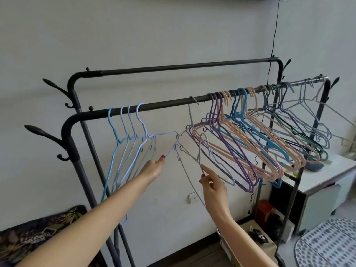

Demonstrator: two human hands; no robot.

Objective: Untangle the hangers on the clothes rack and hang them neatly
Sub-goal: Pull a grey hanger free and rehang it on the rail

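A black clothes rack has a front rail and a higher back rail. Several light blue hangers hang at the left of the front rail. A dense bunch of purple, peach and blue hangers crowds the right half. Between the two groups, pale wire hangers are hooked into one another below the rail. My left hand pinches a pale blue hanger's arm at the tangle. My right hand pinches a grey wire hanger that hangs off the rail.
A white table stands at the right behind the rack's end. Cardboard boxes and a red item sit on the floor below the rail. A patterned cloth lies bottom left, a dotted mat bottom right. A black cable runs down the wall.
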